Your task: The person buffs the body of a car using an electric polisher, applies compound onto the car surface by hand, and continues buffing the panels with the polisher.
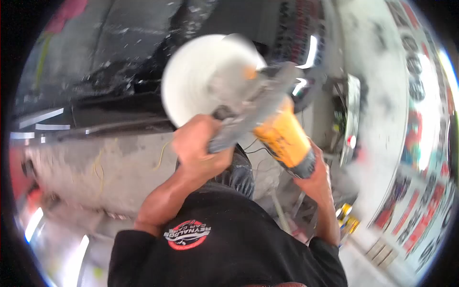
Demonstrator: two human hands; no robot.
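Observation:
A polisher with an orange body [284, 136] is held out in front of the black shirt. Its round white pad [186, 81] is blurred and faces a glossy black vehicle surface [114, 112]; whether they touch I cannot tell. My left hand [198, 143] is wrapped around the grey front handle [253, 112], at its near end. At the rear of the orange body, my right hand [315, 174] grips the dark end, with part of its fingers hidden behind the tool.
White tape strips [52, 127] lie on the dark surface at the left. A thin dark cord [256, 149] hangs near the tool. A metal stand [351, 119] is by the pale wall [377, 95] at right, with yellow containers [351, 225] below. Posters [420, 205] are at far right.

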